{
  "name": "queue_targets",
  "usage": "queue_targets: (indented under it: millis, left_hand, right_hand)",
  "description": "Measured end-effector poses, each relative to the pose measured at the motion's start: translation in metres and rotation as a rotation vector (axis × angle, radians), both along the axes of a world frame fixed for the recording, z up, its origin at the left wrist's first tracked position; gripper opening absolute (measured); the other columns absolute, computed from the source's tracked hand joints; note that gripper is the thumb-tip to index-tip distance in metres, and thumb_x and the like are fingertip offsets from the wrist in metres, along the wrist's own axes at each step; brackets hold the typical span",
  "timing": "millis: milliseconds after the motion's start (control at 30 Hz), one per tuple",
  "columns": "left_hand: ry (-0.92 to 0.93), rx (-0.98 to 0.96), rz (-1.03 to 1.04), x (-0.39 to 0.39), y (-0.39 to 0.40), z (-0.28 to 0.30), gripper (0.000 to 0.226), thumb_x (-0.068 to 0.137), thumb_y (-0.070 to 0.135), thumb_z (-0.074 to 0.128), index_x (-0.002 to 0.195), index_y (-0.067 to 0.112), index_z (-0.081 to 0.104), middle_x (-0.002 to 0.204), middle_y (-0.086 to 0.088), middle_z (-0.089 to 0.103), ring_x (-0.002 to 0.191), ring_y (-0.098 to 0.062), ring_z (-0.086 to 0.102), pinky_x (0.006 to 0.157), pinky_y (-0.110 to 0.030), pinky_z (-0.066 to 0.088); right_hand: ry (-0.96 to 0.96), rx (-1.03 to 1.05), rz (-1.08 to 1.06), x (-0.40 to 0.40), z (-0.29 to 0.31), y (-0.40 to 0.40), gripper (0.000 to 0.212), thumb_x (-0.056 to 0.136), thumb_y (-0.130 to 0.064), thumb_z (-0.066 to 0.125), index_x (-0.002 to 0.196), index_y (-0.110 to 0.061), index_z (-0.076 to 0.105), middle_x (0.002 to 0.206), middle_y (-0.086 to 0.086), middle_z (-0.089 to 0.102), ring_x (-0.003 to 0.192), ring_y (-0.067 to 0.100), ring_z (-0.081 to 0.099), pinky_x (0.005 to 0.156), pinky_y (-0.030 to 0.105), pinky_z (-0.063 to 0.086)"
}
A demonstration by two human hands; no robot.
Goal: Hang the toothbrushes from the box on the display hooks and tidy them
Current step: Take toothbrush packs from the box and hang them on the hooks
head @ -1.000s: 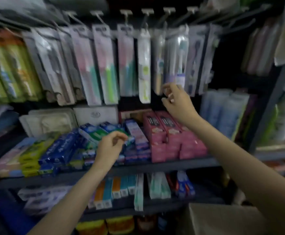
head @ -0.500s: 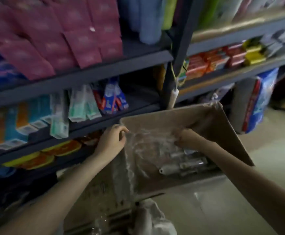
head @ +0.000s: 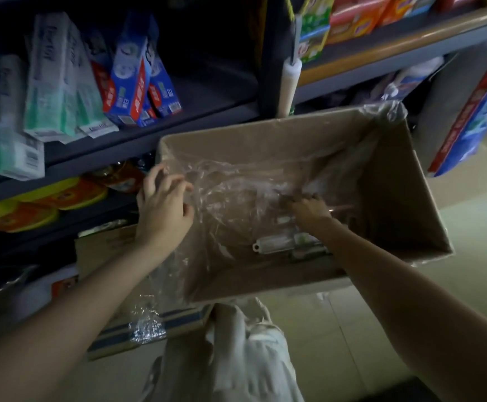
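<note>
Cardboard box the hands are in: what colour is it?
Plain brown cardboard box, lined with clear plastic; shown in the head view.

**Box and toothbrush stock: condition as found**

The cardboard box [head: 396,181] stands open-topped in front of the shelving, brown, lined with a crinkled clear plastic liner [head: 230,192] that spills over its near-left corner. At the bottom, toward the near wall, lie a few packaged toothbrushes [head: 277,245], flat and roughly parallel, in clear blister packs; one shows a white end with a hang tab, another a trace of green. Their exact count cannot be told, as an arm covers part of the pile.
</note>
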State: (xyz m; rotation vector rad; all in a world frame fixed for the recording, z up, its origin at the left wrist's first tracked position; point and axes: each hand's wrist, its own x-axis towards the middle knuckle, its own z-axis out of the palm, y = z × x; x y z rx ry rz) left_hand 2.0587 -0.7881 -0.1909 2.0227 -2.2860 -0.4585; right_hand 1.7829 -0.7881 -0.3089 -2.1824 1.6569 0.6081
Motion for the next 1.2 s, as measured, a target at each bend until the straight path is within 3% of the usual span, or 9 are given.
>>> queue_targets:
  millis: [167, 267, 367, 467, 533, 633, 833, 967, 1200]
  left_hand:
    - [0.108, -0.170, -0.244, -0.016, 0.002, -0.003, 0.035, 0.078, 0.015, 0.063, 0.112, 0.008, 0.060, 0.126, -0.012, 0.055, 0.126, -0.030, 0.042, 0.104, -0.046, 0.028]
    - [0.475, 0.139, -0.229, -0.040, 0.002, -0.006, 0.053, 0.078, 0.023, 0.071, 0.126, 0.009, 0.052, 0.127, -0.007, 0.054, 0.120, -0.025, 0.049, 0.101, -0.035, 0.038]
    - [0.685, 0.266, -0.131, -0.058, -0.001, -0.005, 0.031, 0.078, 0.011, 0.071, 0.107, 0.016, 0.059, 0.097, 0.006, 0.062, 0.093, -0.017, 0.059, 0.078, -0.015, 0.042]
    - [0.644, 0.291, 0.018, -0.050, -0.004, -0.012, 0.020, 0.081, 0.011, 0.067, 0.100, 0.009, 0.062, 0.088, -0.007, 0.067, 0.083, -0.027, 0.063, 0.074, -0.034, 0.049]
    - [0.646, 0.348, 0.126, -0.039, -0.002, -0.017, 0.026, 0.079, 0.020, 0.069, 0.101, 0.009, 0.060, 0.089, -0.015, 0.068, 0.083, -0.033, 0.064, 0.078, -0.048, 0.051]
    - [0.617, 0.334, 0.182, -0.028, 0.003, -0.020, 0.032, 0.074, 0.027, 0.070, 0.100, 0.012, 0.058, 0.088, -0.012, 0.068, 0.083, -0.032, 0.063, 0.075, -0.041, 0.049]
    - [0.799, 0.372, 0.261, -0.028, 0.005, -0.020, 0.023, 0.086, 0.000, 0.058, 0.103, 0.015, 0.054, 0.075, 0.003, 0.064, 0.063, -0.005, 0.064, 0.076, -0.033, 0.050]
    - [0.916, 0.327, 0.300, -0.027, 0.006, 0.001, 0.022, 0.089, -0.002, 0.051, 0.109, 0.008, 0.051, 0.077, 0.000, 0.063, 0.057, 0.003, 0.061, 0.064, -0.015, 0.051]
    - [1.142, 0.199, 0.386, -0.016, -0.005, 0.064, 0.016, 0.093, 0.006, 0.049, 0.105, 0.015, 0.053, 0.073, 0.001, 0.057, 0.058, 0.000, 0.054, 0.055, -0.009, 0.044]
  right_hand:
    - [-0.629, -0.182, -0.508, 0.016, 0.073, -0.007, 0.030, 0.081, -0.024, 0.070, 0.103, -0.008, 0.059, 0.098, 0.007, 0.065, 0.090, 0.024, 0.064, 0.074, 0.031, 0.048]
    - [-1.140, -0.097, -0.699, 0.032, 0.121, -0.007, 0.024, 0.073, -0.015, 0.078, 0.088, -0.009, 0.060, 0.084, 0.004, 0.069, 0.078, 0.016, 0.067, 0.070, 0.030, 0.055]
    - [-1.450, 0.120, -0.775, 0.041, 0.142, -0.003, 0.012, 0.080, 0.000, 0.068, 0.089, -0.002, 0.060, 0.085, 0.010, 0.066, 0.079, 0.017, 0.066, 0.070, 0.029, 0.058]
    - [-1.302, 0.316, -0.764, 0.024, 0.124, -0.006, 0.017, 0.084, -0.005, 0.064, 0.101, 0.000, 0.061, 0.088, 0.007, 0.065, 0.083, 0.018, 0.064, 0.078, 0.034, 0.056]
    - [-0.770, 0.369, -0.561, 0.014, 0.096, -0.007, 0.027, 0.086, -0.018, 0.065, 0.106, 0.000, 0.063, 0.096, 0.011, 0.065, 0.091, 0.022, 0.062, 0.082, 0.037, 0.051]
    - [-0.125, 0.400, -0.067, 0.027, 0.047, 0.017, 0.046, 0.092, -0.026, 0.056, 0.133, -0.008, 0.046, 0.136, 0.012, 0.049, 0.125, 0.027, 0.047, 0.101, 0.037, 0.039]
    - [0.070, 0.175, 0.141, 0.046, 0.004, 0.029, 0.053, 0.097, -0.009, 0.036, 0.148, -0.011, 0.018, 0.155, 0.013, 0.011, 0.141, 0.032, 0.019, 0.111, 0.049, 0.025]
    - [-0.106, 0.065, -0.062, 0.035, 0.023, 0.019, 0.052, 0.087, -0.029, 0.058, 0.134, -0.012, 0.045, 0.140, 0.010, 0.038, 0.127, 0.029, 0.037, 0.104, 0.042, 0.035]
    - [-1.285, -0.115, -0.772, 0.048, 0.165, -0.020, 0.019, 0.074, -0.006, 0.070, 0.084, -0.008, 0.053, 0.073, 0.006, 0.057, 0.067, 0.012, 0.058, 0.068, 0.029, 0.050]
